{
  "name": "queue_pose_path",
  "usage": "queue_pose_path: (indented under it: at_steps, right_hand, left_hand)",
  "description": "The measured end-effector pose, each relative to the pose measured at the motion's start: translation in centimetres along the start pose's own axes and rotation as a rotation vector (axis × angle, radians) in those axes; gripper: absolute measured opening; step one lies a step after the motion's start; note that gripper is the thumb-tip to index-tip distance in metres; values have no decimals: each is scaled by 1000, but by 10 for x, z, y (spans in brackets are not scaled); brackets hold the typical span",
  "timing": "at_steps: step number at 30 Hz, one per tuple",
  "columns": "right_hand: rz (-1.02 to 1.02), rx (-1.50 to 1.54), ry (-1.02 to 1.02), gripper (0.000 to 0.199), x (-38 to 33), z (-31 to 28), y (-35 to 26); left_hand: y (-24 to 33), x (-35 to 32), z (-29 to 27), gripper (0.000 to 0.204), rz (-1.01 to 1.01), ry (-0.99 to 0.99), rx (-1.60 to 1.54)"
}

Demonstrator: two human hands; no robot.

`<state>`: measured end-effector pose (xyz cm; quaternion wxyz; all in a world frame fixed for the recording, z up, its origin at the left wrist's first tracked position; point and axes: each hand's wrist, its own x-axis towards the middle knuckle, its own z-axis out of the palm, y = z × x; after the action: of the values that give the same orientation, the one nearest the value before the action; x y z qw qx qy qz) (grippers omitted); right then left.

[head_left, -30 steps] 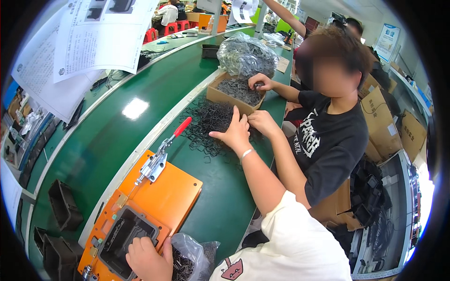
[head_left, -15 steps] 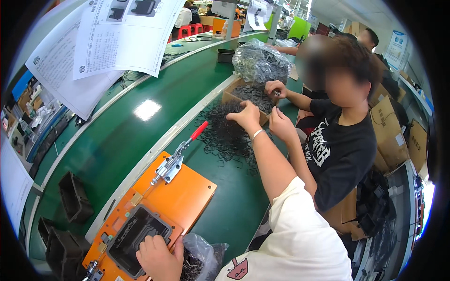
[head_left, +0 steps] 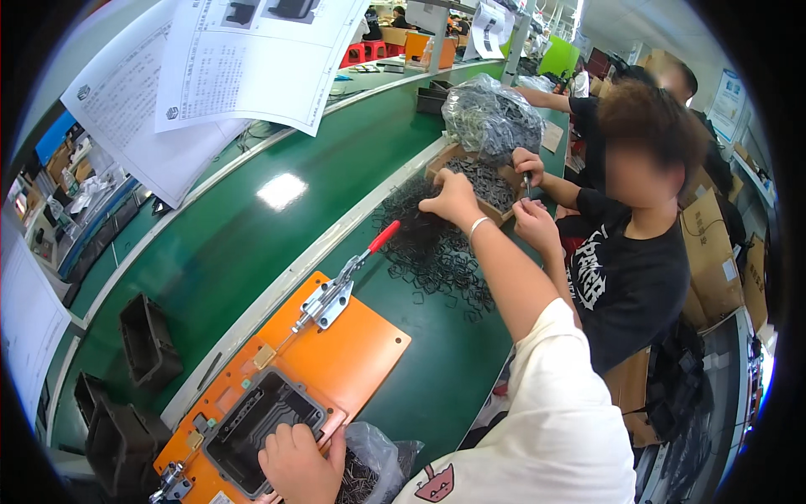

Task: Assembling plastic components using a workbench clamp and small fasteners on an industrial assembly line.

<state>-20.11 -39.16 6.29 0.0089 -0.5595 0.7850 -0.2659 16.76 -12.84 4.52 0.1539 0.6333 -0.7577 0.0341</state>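
My left hand (head_left: 304, 464) is at a black plastic box (head_left: 260, 420) with an open top. Its fingers curl over the near right rim, with the thumb spread toward the edge of the orange fixture (head_left: 353, 353) in which the box sits. Farther off, my right hand (head_left: 453, 203) reaches over a tangled heap of thin black square rings (head_left: 441, 260). Thumb and forefinger stand apart beside the dark tangle; the other fingertips are partly hidden, and no held ring can be made out.
A red-handled toggle clamp (head_left: 340, 290) stands on the fixture. More black boxes (head_left: 149, 340) lie to the left. Beside my left hand is a plastic bag (head_left: 374, 458) of small dark parts. At right, a co-worker's hands (head_left: 533, 189) hold a small metal tool beside a cardboard box (head_left: 483, 181).
The whole view has shifted, so the bench appears farther right and slightly lower. My left hand stays at the box rim; my right hand remains over the ring heap with little change.
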Motion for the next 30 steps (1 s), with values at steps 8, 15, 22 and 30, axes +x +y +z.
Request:
queue_pose_path:
  at_steps: [8, 15, 22, 30]
  right_hand:
    - [-168, -70, 58, 38, 19, -6, 12]
    - [-127, 238, 301, 39, 22, 2, 23]
    - [-172, 81, 144, 32, 21, 11, 33]
    - [-182, -61, -209, 38, 28, 17, 35]
  left_hand:
    - [0, 1, -1, 41, 17, 2, 3]
    - [1, 5, -12, 42, 51, 21, 58]
    - [3, 7, -15, 43, 57, 18, 75]
    - [4, 9, -15, 44, 63, -13, 109]
